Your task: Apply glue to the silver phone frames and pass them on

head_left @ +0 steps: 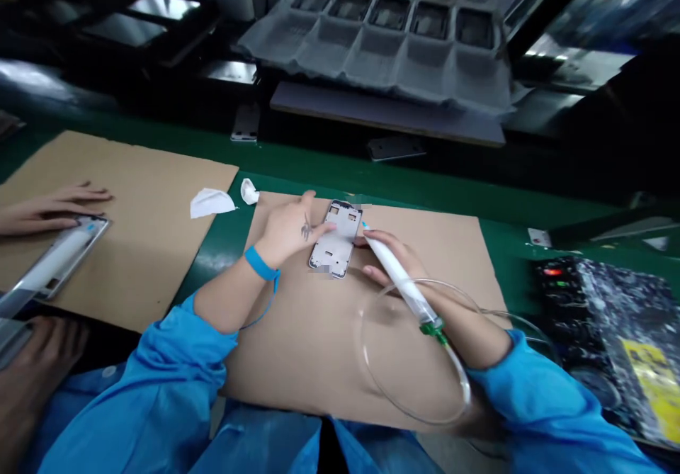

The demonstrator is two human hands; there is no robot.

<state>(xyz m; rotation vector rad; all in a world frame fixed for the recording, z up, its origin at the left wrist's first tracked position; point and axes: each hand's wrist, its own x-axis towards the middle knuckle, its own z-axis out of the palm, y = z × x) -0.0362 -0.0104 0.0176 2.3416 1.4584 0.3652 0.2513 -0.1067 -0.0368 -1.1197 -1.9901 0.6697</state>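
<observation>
A silver phone frame (338, 239) lies on a brown cardboard sheet (319, 346) in front of me. My left hand (290, 227) rests on the frame's left edge, fingers stretched out over it, a blue strap on the wrist. My right hand (393, 258) is closed around a white syringe-like dispenser (401, 279) held like a pen. Its blue tip touches the frame's upper right edge. A clear tube (409, 403) loops from the dispenser's green rear fitting across the cardboard.
Another person's hand (50, 207) at the left lies by a silver frame (58, 258) on a second cardboard sheet (138, 233). Two white wipes (212, 202) lie between the sheets. A grey compartment tray (382, 42) sits beyond the green belt (425, 190). A control box (600, 332) stands at the right.
</observation>
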